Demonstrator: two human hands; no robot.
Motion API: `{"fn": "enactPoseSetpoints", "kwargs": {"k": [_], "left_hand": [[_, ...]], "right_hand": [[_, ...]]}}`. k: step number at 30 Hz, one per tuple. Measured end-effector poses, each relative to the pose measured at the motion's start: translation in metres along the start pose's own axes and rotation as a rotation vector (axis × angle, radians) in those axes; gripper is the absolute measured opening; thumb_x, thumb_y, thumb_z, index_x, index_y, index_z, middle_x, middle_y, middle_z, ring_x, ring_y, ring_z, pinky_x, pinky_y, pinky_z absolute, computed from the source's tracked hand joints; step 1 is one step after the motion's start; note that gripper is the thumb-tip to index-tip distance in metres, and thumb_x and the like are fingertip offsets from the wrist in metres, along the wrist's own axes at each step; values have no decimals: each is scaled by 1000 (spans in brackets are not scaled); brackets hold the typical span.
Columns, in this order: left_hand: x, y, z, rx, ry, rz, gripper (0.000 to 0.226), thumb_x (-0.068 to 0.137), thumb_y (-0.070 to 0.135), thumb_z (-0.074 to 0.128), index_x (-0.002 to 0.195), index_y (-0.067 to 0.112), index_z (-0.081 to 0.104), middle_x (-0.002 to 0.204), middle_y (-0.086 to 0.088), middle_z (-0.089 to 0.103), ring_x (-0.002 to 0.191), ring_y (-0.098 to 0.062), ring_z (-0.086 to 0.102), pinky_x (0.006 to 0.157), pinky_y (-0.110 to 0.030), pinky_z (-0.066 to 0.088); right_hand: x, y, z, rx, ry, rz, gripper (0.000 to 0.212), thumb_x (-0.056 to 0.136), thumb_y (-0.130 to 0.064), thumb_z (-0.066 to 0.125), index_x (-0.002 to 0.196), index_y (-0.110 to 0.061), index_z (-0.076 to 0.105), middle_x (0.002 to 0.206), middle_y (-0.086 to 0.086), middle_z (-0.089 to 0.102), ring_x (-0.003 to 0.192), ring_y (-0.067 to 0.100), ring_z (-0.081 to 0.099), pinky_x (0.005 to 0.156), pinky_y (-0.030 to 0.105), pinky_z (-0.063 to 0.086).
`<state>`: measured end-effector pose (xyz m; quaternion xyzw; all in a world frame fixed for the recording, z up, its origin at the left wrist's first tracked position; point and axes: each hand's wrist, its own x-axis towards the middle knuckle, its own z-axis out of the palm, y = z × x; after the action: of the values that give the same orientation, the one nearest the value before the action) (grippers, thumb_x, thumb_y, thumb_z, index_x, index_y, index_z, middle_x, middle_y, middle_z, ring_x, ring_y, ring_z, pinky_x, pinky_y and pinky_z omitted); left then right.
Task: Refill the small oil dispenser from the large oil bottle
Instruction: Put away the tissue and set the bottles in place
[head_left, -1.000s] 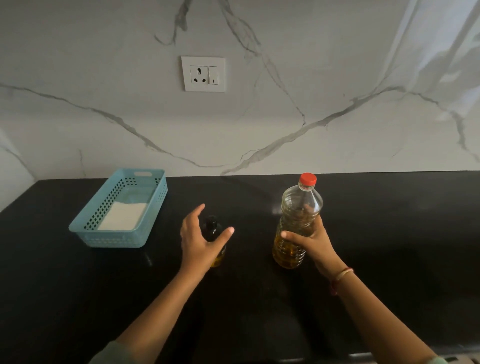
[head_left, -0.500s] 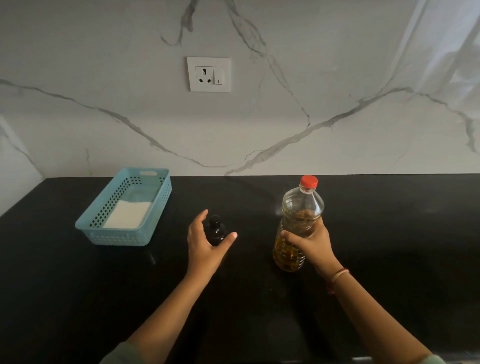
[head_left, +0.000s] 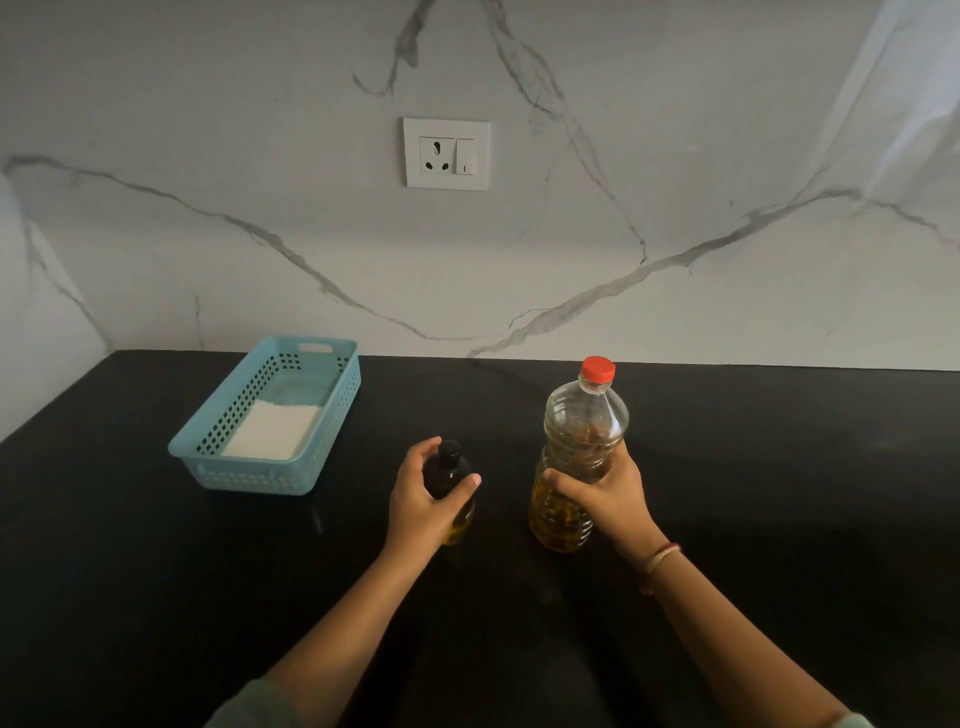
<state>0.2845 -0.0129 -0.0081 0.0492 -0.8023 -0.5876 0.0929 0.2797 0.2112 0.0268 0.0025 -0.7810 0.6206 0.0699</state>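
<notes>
Right now both hands are on the two oil containers, which stand upright and close together, though not touching, on the black countertop (head_left: 156, 597). The left hand (head_left: 415, 501) grips the small oil dispenser (head_left: 451, 470), a dark bottle with a black cap (head_left: 449, 450) that is on. The fingers curl round its left side and the thumb crosses its front, so much of the body is hidden. A little yellow oil shows at its base, below the thumb.

The right hand (head_left: 605, 493) is wrapped round the middle of the large oil bottle (head_left: 584, 426), a clear ribbed plastic one. The thumb lies across the front and the fingers curl behind. Its red screw cap (head_left: 597, 368) is on, and amber oil fills only the lower part, with the upper part clear. A thin bracelet (head_left: 661, 558) sits on the right wrist.

Off to the left, well apart from the dispenser, is a pale blue perforated basket (head_left: 249, 475) with a folded white cloth or pad (head_left: 272, 430) lying flat in its near half; which of the two it is cannot be told. Behind the counter rises a white marble-veined wall (head_left: 701, 156) with a socket and switch plate (head_left: 447, 153) set in it above the dispenser
</notes>
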Motion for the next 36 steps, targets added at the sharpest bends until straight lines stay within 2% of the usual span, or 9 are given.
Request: {"fn": "enactPoseSetpoints", "kwargs": {"k": [6, 11, 14, 17, 21, 25, 30, 34, 36], "left_hand": [[1, -7, -1, 7, -64, -31, 67, 67, 31, 86, 121, 34, 46, 119, 11, 54, 116, -9, 51, 96, -27, 42], [3, -10, -1, 25, -67, -18, 67, 66, 30, 87, 121, 33, 48, 121, 8, 57, 116, -10, 54, 98, -28, 44], [3, -9, -3, 46, -79, 6, 64, 69, 30, 85, 121, 34, 49, 118, 12, 58, 114, -5, 54, 95, -20, 43], [4, -8, -5, 68, -89, 22, 65, 69, 32, 85, 124, 31, 50, 118, 12, 59, 113, -3, 54, 92, -14, 42], [5, -7, -6, 82, -88, 20, 64, 68, 31, 85, 121, 36, 49, 115, 15, 59, 106, 6, 53, 85, -6, 40], [9, -5, -5, 76, -75, -3, 63, 67, 30, 86, 117, 42, 48, 111, 19, 59, 105, 9, 53, 83, -6, 41], [17, -1, -4, 64, -94, -28, 63, 68, 28, 86, 120, 37, 51, 107, 21, 59, 101, 14, 53, 79, -2, 41], [23, -1, -2, 51, -99, -43, 63, 68, 27, 86, 119, 38, 52, 112, 17, 61, 109, 6, 56, 85, -3, 42], [27, -2, -1, 58, -95, -47, 63, 67, 28, 87, 119, 39, 52, 115, 15, 61, 112, 1, 56, 92, -11, 44]], "right_hand": [[11, -1, 12, 11, -26, 4, 65, 66, -16, 84, 119, -26, 48, 109, -12, 62, 100, -1, 60, 80, 16, 46], [25, -4, 22, 23, -37, 0, 66, 65, -18, 84, 121, -23, 49, 111, -9, 63, 103, 4, 60, 88, 25, 47], [36, -9, 27, 38, -51, -18, 68, 65, -20, 85, 123, -21, 49, 113, -7, 63, 106, 8, 61, 91, 31, 49], [48, -13, 30, 45, -48, -34, 76, 59, -31, 86, 125, -21, 49, 114, -5, 64, 107, 10, 62, 92, 34, 50], [67, -18, 34, 34, -38, -52, 68, 66, -20, 84, 125, -20, 49, 113, -5, 64, 107, 10, 61, 95, 37, 49], [91, -22, 37, 18, -32, -59, 67, 68, -19, 83, 124, -23, 48, 113, -8, 63, 105, 8, 60, 95, 36, 49], [125, -25, 40, 16, -15, -74, 68, 67, -21, 83, 125, -22, 47, 116, -4, 62, 108, 12, 60, 97, 38, 49], [154, -21, 44, 48, 3, -78, 77, 60, -33, 84, 127, -22, 47, 118, -2, 62, 110, 16, 60, 97, 42, 49], [169, -19, 47, 32, 9, -85, 75, 63, -29, 84, 128, -20, 46, 120, 0, 61, 112, 17, 59, 98, 42, 48]]}}
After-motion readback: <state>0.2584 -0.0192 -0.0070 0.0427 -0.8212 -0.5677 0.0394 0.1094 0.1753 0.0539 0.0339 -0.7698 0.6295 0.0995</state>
